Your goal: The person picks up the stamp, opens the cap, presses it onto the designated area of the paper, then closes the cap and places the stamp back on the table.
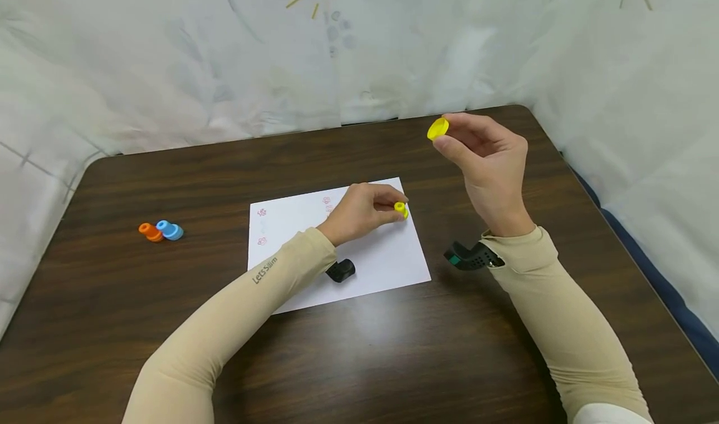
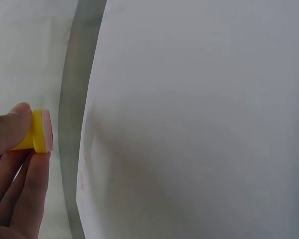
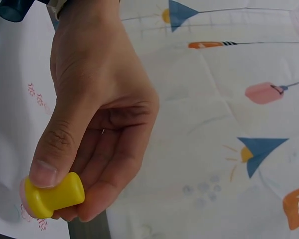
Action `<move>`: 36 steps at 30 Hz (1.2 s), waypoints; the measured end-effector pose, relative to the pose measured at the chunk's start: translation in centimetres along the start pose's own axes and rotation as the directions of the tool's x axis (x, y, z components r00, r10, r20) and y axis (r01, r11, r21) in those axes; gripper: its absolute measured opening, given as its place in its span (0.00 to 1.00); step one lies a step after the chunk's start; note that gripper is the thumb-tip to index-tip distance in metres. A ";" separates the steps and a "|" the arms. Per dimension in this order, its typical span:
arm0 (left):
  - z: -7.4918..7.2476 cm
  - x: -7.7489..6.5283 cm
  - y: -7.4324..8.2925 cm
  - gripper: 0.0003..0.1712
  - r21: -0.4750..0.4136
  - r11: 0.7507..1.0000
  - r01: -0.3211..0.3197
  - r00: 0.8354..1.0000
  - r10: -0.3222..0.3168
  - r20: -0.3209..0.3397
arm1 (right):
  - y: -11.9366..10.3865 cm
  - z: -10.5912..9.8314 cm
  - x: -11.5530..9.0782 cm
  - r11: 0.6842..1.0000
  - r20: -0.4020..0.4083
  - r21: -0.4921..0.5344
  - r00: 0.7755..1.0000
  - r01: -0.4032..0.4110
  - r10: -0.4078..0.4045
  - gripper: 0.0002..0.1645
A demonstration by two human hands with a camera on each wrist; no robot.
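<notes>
We see the left hand's fingers pinching a yellow stamp at the white sheet's right edge. The right hand, raised over the counter, pinches a shallow yellow cap, its inside too small for us to read. The left sleeve and hand hide some sheet; we find its faint prints hard to make out.

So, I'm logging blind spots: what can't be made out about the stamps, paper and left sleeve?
Yellow stamp: face design; turned away in the head view, edge-on in the left wrist view.
Paper: any marks covered by the left hand and left sleeve, head view.
Orange stamp and blue stamp: faces turned away, head view.
Red marks: fine detail too small, head view.
Left sleeve: upper end cut off by bottom edge, head view.
</notes>
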State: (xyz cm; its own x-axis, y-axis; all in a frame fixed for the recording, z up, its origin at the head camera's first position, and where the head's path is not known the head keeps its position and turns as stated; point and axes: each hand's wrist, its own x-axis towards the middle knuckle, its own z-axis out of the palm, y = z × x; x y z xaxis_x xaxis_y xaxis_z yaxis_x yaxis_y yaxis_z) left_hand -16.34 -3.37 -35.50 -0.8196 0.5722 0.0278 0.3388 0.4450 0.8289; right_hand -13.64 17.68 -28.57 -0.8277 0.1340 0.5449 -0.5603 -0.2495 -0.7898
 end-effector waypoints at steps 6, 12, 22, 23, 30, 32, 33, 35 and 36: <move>0.2 0.0 0.1 0.16 0.057 0.998 -0.018 0.999 0.016 0.046 | 0.0 0.2 0.1 1.000 0.002 -0.011 1.000 0.005 -0.005 0.17; 0.3 -0.2 0.0 0.15 0.123 0.992 -0.022 0.997 0.013 0.069 | 0.0 0.5 0.1 1.000 0.009 -0.013 1.000 0.006 -0.006 0.17; 0.3 -0.3 -0.4 0.17 0.180 0.982 -0.054 0.995 0.038 0.088 | -0.1 1.1 0.2 1.000 0.000 -0.017 1.000 -0.006 0.006 0.17; 0.3 -0.3 -0.4 0.17 0.182 0.982 -0.055 0.995 0.040 0.089 | -0.1 1.2 0.2 1.000 0.001 -0.017 1.000 -0.007 0.007 0.17; 0.3 -0.4 -0.6 0.17 0.193 0.980 -0.055 0.995 0.038 0.093 | 0.0 1.3 0.2 1.000 0.011 -0.022 1.000 -0.017 0.017 0.16; 0.4 -0.4 -0.6 0.16 0.200 0.978 -0.054 0.995 0.037 0.089 | 0.0 1.3 0.3 0.999 0.014 -0.029 1.000 -0.018 0.019 0.16; 0.4 -0.4 -0.6 0.16 0.204 0.978 -0.053 0.996 0.036 0.087 | 0.1 1.3 0.3 0.999 0.016 -0.031 1.000 -0.019 0.019 0.17; 0.4 -0.5 -0.6 0.15 0.214 0.975 -0.053 0.996 0.035 0.086 | 0.1 1.4 0.3 0.999 0.020 -0.036 1.000 -0.017 0.018 0.17; 0.4 -0.5 -0.6 0.15 0.221 0.974 -0.056 0.996 0.037 0.086 | 0.1 1.4 0.3 0.999 0.022 -0.037 1.000 -0.016 0.017 0.17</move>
State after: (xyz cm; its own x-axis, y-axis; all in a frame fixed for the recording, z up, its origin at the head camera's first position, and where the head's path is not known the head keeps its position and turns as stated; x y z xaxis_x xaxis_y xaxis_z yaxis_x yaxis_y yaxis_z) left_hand -15.89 -3.63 -36.22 -0.7637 0.6455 0.0106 0.4775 0.5537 0.6822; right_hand -13.91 16.35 -28.07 -0.8364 0.1090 0.5372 -0.5475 -0.2161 -0.8085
